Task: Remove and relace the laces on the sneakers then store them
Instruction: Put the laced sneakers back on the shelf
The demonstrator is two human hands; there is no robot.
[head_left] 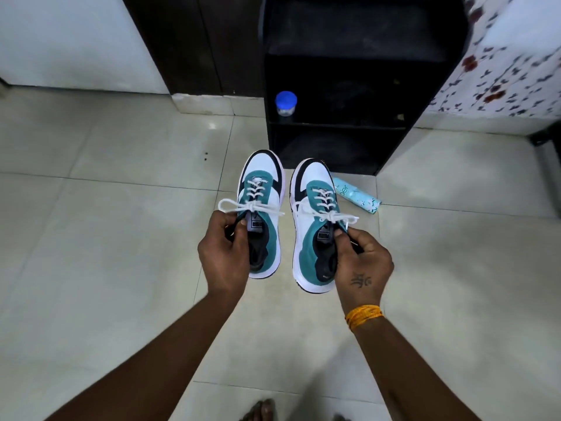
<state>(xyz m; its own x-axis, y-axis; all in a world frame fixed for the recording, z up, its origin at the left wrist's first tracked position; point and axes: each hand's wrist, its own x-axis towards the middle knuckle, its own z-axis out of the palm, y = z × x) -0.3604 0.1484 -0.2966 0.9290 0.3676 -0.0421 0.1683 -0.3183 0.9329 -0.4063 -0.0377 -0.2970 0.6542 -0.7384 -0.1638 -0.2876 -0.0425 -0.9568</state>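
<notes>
Pale tiled floor (106, 226), dark open shelf unit (340, 123) ahead with a blue-capped jar (285, 103) on its lower shelf, a teal patterned tube (356, 194) lying on the floor near the unit's foot. Your left hand (224, 253) has fingers curled round the collar of the left sneaker (261, 208), thumb inside the opening; white lace (249, 206) is threaded and tied in a bow. Your right hand (361, 259) grips the right sneaker (312, 226) the same way at its collar, its own bow tied too. Both shoes are held off the floor, toes toward the shelf unit, side by side but apart. Looks like lacing is done and storing is the step. Keep the toes level, go in toe-first on the free shelf space right of the jar, watch the loose bow loops don't snag the shelf edge, set both soles flat before letting go.
</notes>
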